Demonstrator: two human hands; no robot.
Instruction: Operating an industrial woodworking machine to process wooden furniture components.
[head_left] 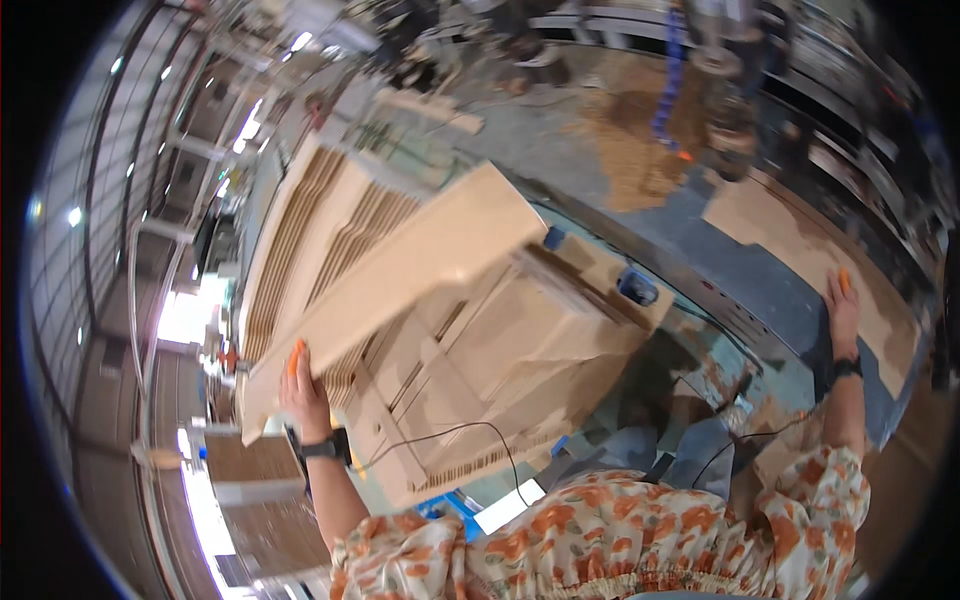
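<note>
My left hand (303,400) is closed on the near end of a long, tan wooden panel (400,275) with a shaped edge. The panel slants up and away to the right, over stacks of similar pieces. At the right, my right hand (843,308) rests its outstretched fingers on the edge of another flat wooden board (800,240). That board lies on a grey machine table (700,245). Orange covers show on fingers of both hands. The underside of each hand is hidden.
A stack of shaped panels (285,255) stands at the left, beside a lower stack of boards (450,385). Sawdust (640,130) is piled on the far machine surface, near a blue coiled hose (669,90). A dark cable (470,428) loops near my body.
</note>
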